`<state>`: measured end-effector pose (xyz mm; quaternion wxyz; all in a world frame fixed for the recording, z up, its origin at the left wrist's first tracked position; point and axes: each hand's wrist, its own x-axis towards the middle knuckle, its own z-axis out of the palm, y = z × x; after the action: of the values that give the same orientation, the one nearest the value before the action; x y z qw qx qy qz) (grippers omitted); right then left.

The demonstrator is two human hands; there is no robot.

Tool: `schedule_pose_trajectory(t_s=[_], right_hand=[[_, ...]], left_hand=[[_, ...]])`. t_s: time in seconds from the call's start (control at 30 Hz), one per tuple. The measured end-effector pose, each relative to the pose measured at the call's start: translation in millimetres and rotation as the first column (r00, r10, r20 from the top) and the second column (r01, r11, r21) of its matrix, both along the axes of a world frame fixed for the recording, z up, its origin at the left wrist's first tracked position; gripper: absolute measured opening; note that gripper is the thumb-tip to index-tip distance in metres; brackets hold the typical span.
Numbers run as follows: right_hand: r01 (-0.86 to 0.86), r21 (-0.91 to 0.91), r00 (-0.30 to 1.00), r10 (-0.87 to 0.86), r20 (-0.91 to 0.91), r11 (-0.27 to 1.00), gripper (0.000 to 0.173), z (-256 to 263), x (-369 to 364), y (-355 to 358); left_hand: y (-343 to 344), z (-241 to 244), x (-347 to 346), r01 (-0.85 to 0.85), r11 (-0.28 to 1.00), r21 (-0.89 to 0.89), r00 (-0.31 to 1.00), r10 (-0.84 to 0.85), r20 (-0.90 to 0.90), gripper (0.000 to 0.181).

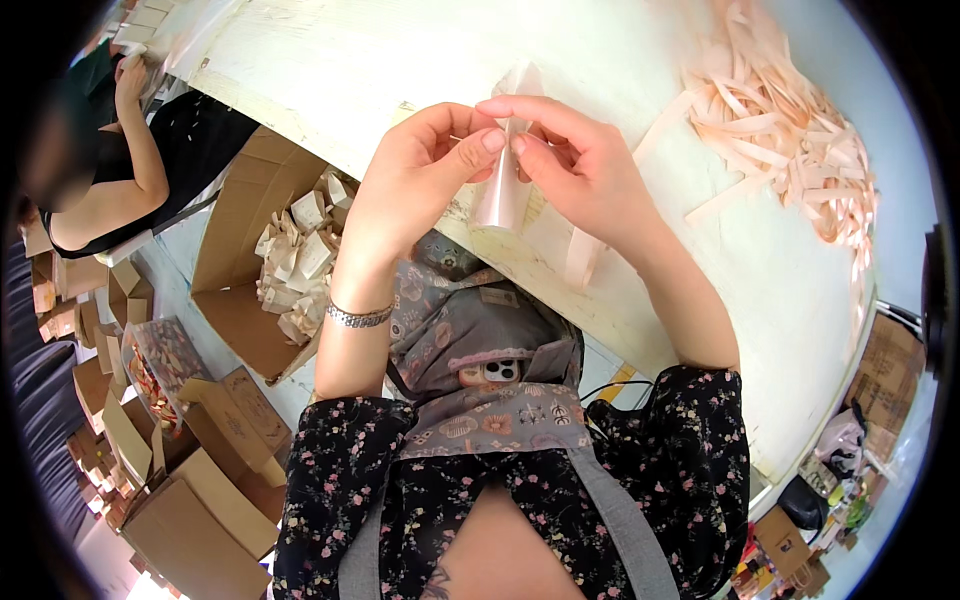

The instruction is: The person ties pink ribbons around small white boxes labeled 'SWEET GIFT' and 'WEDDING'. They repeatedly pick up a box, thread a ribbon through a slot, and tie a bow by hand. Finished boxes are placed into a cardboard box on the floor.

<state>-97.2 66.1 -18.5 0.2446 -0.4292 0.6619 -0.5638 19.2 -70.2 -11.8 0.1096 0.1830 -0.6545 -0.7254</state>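
Over the table's near edge, a sheet of shiny transparent plastic (501, 204) is curled into a tube shape between my two hands. My left hand (429, 169) pinches it with thumb and bent fingers from the left side. From the right, my right hand (581, 165) grips it the same way, its index finger reaching across the top to touch the left fingers. The far end of the plastic sticks out beyond the fingertips. Beneath my right wrist, a pale peach ribbon strip (583, 259) hangs over the table edge.
A heap of peach ribbon strips (780, 142) covers the right side of the white table (315, 52). At left, an open cardboard box (232, 225) holds many small pale packets (300, 251). Another person's arm (139, 150) is at the upper left. More cardboard boxes (202, 517) crowd the floor.
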Motion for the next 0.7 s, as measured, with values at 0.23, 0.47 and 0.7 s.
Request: schedule_pose_trajectory(t_s=[0.23,0.47,0.7], right_hand=[[-0.033,0.004,0.999,0.033,-0.006,0.999,0.028,3.2,-1.0,2.3],[-0.058,0.178,0.973,0.096,-0.209,0.982,0.032,19.8,-10.5,4.4],[0.067,0.184,0.949,-0.006,-0.315,0.981,0.047,70.8,-8.0,21.5]], left_hand=[[-4.8,-6.2,-2.3,0.083,0.99,0.111,0.99,-0.095,0.103,0.029],[-81.6,25.4,47.9,0.386,0.502,0.774,0.779,0.272,-0.565,0.02],[-86.3,92.7,49.7,0.187,0.956,0.224,0.69,0.034,-0.723,0.027]])
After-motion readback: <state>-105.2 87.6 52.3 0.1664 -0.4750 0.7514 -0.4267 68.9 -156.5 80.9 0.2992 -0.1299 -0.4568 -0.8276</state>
